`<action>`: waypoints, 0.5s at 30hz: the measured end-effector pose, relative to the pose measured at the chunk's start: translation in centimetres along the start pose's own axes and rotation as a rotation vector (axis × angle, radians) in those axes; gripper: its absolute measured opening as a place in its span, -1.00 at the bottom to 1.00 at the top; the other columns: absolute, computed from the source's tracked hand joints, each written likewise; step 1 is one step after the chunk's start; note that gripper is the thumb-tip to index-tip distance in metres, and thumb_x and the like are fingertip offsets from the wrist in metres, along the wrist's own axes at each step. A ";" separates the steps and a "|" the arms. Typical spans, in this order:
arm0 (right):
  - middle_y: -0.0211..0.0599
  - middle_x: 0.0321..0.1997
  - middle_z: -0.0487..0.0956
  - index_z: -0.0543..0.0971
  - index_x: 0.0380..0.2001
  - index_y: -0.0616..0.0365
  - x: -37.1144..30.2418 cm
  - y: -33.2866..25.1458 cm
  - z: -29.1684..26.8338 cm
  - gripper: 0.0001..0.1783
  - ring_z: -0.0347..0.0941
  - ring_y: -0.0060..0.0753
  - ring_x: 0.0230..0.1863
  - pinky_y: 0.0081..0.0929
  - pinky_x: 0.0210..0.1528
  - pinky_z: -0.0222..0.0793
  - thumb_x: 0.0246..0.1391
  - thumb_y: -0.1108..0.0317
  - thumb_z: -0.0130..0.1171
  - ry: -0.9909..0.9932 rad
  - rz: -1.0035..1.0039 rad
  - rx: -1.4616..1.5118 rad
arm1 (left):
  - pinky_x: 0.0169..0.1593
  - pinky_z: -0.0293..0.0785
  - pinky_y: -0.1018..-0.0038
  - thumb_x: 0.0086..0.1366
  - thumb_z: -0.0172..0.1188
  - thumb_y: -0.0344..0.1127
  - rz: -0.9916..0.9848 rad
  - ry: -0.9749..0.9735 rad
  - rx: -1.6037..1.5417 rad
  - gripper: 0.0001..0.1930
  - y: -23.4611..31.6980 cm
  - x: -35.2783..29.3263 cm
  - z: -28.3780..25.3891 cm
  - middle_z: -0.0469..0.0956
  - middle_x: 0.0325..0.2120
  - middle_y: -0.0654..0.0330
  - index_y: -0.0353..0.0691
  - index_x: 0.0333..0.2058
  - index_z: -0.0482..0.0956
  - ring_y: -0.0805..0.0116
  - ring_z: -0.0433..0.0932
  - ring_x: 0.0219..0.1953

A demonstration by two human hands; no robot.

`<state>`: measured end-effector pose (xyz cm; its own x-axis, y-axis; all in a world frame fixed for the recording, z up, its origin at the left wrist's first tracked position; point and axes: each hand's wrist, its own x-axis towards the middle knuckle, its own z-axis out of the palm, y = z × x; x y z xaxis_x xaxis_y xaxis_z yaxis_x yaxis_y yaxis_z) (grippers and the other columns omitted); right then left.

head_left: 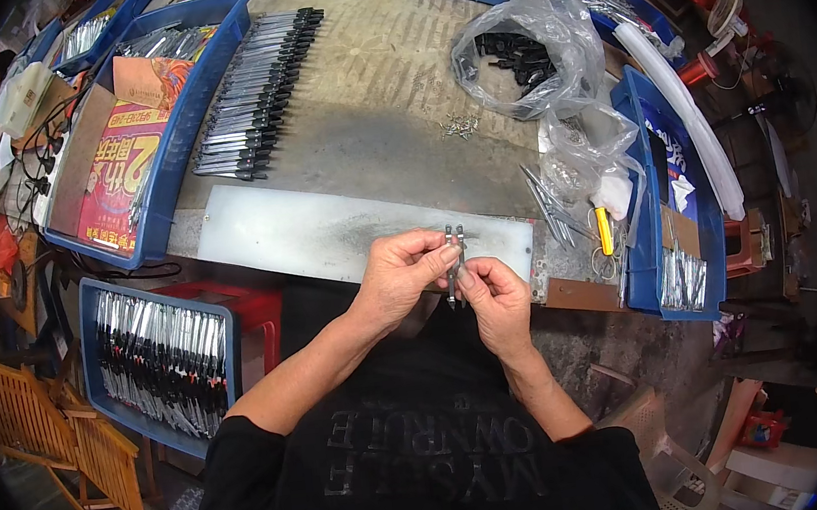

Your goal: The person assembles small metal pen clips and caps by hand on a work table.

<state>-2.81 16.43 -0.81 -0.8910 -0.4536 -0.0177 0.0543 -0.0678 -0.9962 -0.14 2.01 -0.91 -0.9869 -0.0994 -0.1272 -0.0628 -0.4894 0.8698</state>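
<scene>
Above the front edge of the bench, both of my hands meet around two slim dark pens (453,234) standing side by side, nearly upright. The thumb and fingers of my left hand (397,281) pinch them from the left. My right hand (500,307) closes on them lower down, from the right; its fingers partly hide their lower ends. A long whitish board (311,230) with a dark smudge lies just beyond. Farther left, a slanting row of clear-and-black pens (254,107) is laid out on the bench (359,71).
Small metal pieces (461,127) lie near a clear bag (560,35) of black parts. A yellow-handled tool (604,231) and thin rods (544,203) are at right. Blue trays (176,170) flank the bench; a bin (232,358) of pens stands lower left, beside a red stool (261,315).
</scene>
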 end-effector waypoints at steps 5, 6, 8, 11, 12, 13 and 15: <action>-0.49 -0.50 0.46 0.46 -0.38 0.30 0.1 0.0 0.1 -0.86 0.27 -0.76 -0.49 -0.77 -0.44 0.21 0.08 0.42 0.05 -0.015 -0.008 -0.002 | -0.43 0.41 0.67 0.16 0.14 -0.36 0.009 0.008 0.032 -0.83 -0.1 0.0 0.0 0.47 -0.49 0.27 -0.37 -0.36 0.55 0.58 0.43 -0.50; -0.49 -0.50 0.46 0.46 -0.38 0.30 0.1 0.0 0.1 -0.86 0.27 -0.76 -0.49 -0.77 -0.44 0.21 0.08 0.42 0.05 -0.016 -0.007 -0.003 | -0.43 0.41 0.67 0.15 0.15 -0.36 0.012 0.015 0.046 -0.82 0.0 0.0 0.1 0.47 -0.49 0.27 -0.38 -0.35 0.55 0.58 0.42 -0.50; -0.48 -0.49 0.48 0.47 -0.38 0.30 0.1 0.0 0.2 -0.86 0.27 -0.76 -0.49 -0.77 -0.45 0.21 0.08 0.42 0.06 -0.019 -0.005 -0.005 | -0.43 0.41 0.67 0.15 0.15 -0.35 0.011 0.017 0.048 -0.81 0.0 -0.1 0.1 0.47 -0.50 0.27 -0.38 -0.35 0.55 0.59 0.42 -0.51; -0.48 -0.50 0.49 0.49 -0.40 0.30 0.1 -0.1 0.1 -0.86 0.26 -0.77 -0.50 -0.78 -0.45 0.21 0.07 0.41 0.06 -0.014 0.000 -0.044 | -0.44 0.40 0.68 0.15 0.15 -0.35 0.006 0.018 0.057 -0.80 0.1 -0.1 0.2 0.47 -0.51 0.27 -0.39 -0.34 0.55 0.59 0.41 -0.52; -0.48 -0.50 0.49 0.49 -0.40 0.30 0.1 -0.1 0.1 -0.86 0.26 -0.77 -0.50 -0.78 -0.45 0.21 0.07 0.41 0.06 -0.014 0.000 -0.044 | -0.44 0.39 0.68 0.15 0.15 -0.34 0.002 0.017 0.064 -0.80 0.2 -0.1 0.2 0.47 -0.52 0.27 -0.39 -0.33 0.55 0.60 0.40 -0.52; -0.48 -0.50 0.49 0.49 -0.41 0.29 0.1 0.0 0.0 -0.86 0.28 -0.77 -0.49 -0.77 -0.44 0.22 0.07 0.41 0.06 -0.013 0.000 -0.054 | -0.44 0.39 0.68 0.15 0.15 -0.34 0.002 0.016 0.064 -0.80 0.1 -0.1 0.2 0.47 -0.52 0.27 -0.39 -0.33 0.55 0.60 0.40 -0.52; -0.47 -0.50 0.50 0.50 -0.42 0.29 0.1 -0.1 0.0 -0.86 0.29 -0.76 -0.48 -0.76 -0.42 0.23 0.07 0.42 0.07 -0.011 0.000 -0.065 | -0.43 0.39 0.68 0.15 0.15 -0.34 0.007 0.017 0.083 -0.80 0.1 0.0 0.2 0.47 -0.53 0.28 -0.39 -0.34 0.55 0.60 0.40 -0.52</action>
<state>-2.92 16.34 -0.67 -0.8859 -0.4636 -0.0171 0.0247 -0.0103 -0.9996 -0.13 2.16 -0.74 -0.9847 -0.1177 -0.1289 -0.0691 -0.4154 0.9070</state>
